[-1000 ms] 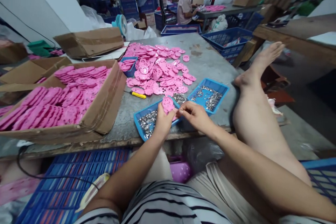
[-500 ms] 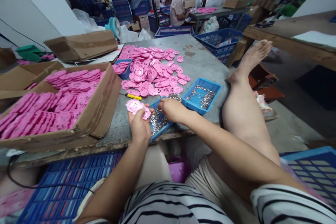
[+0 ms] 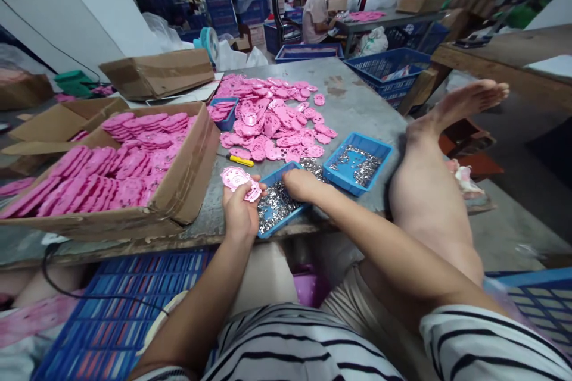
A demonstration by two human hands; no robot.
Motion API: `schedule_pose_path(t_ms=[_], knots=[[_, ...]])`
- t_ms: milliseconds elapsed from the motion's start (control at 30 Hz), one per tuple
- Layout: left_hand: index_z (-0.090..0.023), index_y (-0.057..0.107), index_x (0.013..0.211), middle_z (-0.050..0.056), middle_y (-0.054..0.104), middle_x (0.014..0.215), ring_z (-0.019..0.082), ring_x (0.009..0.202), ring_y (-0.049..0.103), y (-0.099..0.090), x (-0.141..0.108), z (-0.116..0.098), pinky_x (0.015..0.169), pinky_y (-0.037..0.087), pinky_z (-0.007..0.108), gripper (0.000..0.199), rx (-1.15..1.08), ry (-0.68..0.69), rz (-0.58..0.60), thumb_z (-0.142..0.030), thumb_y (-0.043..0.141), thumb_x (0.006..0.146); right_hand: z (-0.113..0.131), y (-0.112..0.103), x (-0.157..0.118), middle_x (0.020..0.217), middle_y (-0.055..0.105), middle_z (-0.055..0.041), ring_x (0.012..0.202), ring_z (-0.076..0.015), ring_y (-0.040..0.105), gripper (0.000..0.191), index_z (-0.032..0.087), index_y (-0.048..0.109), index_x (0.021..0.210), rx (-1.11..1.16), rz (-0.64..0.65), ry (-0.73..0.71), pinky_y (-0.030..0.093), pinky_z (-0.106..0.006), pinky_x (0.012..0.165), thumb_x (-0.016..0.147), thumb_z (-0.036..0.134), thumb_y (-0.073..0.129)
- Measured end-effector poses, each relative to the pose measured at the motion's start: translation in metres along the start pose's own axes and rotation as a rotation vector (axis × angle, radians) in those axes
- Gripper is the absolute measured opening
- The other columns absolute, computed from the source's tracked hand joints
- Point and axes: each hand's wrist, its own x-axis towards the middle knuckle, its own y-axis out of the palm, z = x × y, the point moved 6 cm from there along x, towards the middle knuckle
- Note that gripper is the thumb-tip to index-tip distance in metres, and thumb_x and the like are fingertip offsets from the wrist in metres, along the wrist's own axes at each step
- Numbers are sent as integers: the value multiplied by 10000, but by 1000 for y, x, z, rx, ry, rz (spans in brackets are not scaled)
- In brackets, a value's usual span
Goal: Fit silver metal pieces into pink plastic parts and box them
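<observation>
— Where is the pink plastic piece [image 3: 241, 181] right now?

— In the left hand [image 3: 239, 214], at the near edge of the grey surface [image 3: 357, 107]. The grip is clenched on it: the thumb lies over its near right corner and the fingers sit under it, so most of the piece sticks out toward 11 o'clock from the hand, lying nearly flat.

— And the right hand [image 3: 304, 184]?

— It is palm down in the near blue tray [image 3: 279, 205], at 3 o'clock from the pink piece and just beside it. Its fingertips are down among the small metal parts [image 3: 272, 208] in that tray. Whether they pinch one I cannot tell; the back of the hand hides them.

— What lies about the two hands?

— A second blue tray [image 3: 357, 161] with more metal parts sits at 2 o'clock from the right hand, close by. A loose heap of pink pieces [image 3: 272, 119] spreads over the surface at 12 o'clock. A yellow-handled knife [image 3: 239, 160] lies between that heap and the held piece. At 9 o'clock from the left hand stands an open cardboard box [image 3: 179, 190] packed with rows of pink pieces, its near corner just beside the held one.

— Anybody else about?

— A person [image 3: 318, 9] sits at another table far off at 12 o'clock, well apart. The wearer's own bare leg [image 3: 429, 190] rests over the right edge of the surface, at 3 o'clock from the trays.
</observation>
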Motion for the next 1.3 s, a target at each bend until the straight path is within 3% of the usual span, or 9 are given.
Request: schedule_pose_path(t_ms=[67, 167, 300, 400, 533, 767, 900, 1133, 1300], knots=[[-188, 479, 880, -17, 666, 660, 127, 506, 608, 1, 0, 1, 496, 468, 223, 365, -1, -12, 3, -168, 628, 547, -5, -5, -2, 1037, 712, -219, 958, -265, 688, 269, 80, 686, 1010, 68, -22, 42, 514, -293, 772, 822, 79, 493], [-187, 470, 888, -15, 668, 669, 125, 507, 612, 3, 0, 3, 492, 464, 218, 362, 9, -31, 21, -165, 614, 557, -11, -7, -2, 895, 737, -107, 741, -163, 696, 225, 125, 661, 957, 213, -43, 50, 501, -214, 648, 817, 65, 496], [-184, 463, 908, -20, 664, 668, 121, 505, 611, 4, -1, 6, 484, 461, 213, 380, 39, -58, 57, -176, 614, 559, -19, -4, -2, 574, 606, 26, 468, -79, 560, 156, 150, 593, 729, 825, -103, 110, 421, -168, 448, 768, 16, 524], [-185, 455, 923, -31, 654, 664, 116, 493, 601, 5, -2, 9, 465, 447, 207, 414, 76, -62, 96, -192, 634, 550, -21, -1, -6, 459, 510, 60, 410, -69, 499, 178, 155, 557, 627, 1191, -112, 127, 377, -165, 393, 725, 6, 555], [-186, 453, 926, -36, 640, 692, 100, 480, 584, 9, -4, 13, 451, 428, 202, 445, 173, -28, 161, -208, 684, 547, -22, -4, -16, 461, 556, 49, 406, -66, 503, 108, 147, 606, 659, 1441, -133, 106, 385, -168, 395, 671, 40, 619], [-196, 447, 887, -51, 613, 680, 84, 479, 560, 25, -11, 19, 448, 426, 198, 411, 236, 59, 206, -219, 721, 582, -21, -8, -39, 489, 595, 43, 435, -63, 511, 142, 147, 704, 796, 1571, -157, 16, 415, -178, 431, 661, 123, 667], [-187, 456, 900, -46, 618, 682, 82, 478, 562, 33, -19, 24, 440, 428, 195, 394, 229, 29, 236, -214, 703, 593, -29, -5, -48, 519, 618, 25, 467, -70, 545, 110, 145, 697, 738, 1616, -179, 18, 451, -185, 455, 629, 129, 701], [-182, 450, 940, -36, 631, 696, 82, 489, 572, 42, -32, 35, 449, 443, 193, 453, 238, -29, 293, -248, 742, 600, -50, 4, -65, 607, 674, -9, 532, -124, 635, 267, 151, 651, 710, 1789, -241, 32, 520, -236, 504, 531, 209, 840], [-187, 463, 918, -44, 616, 697, 78, 491, 574, 53, -39, 42, 459, 444, 190, 448, 249, -41, 329, -265, 763, 595, -59, 3, -74, 679, 705, -49, 514, -93, 585, 275, 133, 672, 650, 1726, -314, 61, 442, -199, 441, 509, 269, 865]])
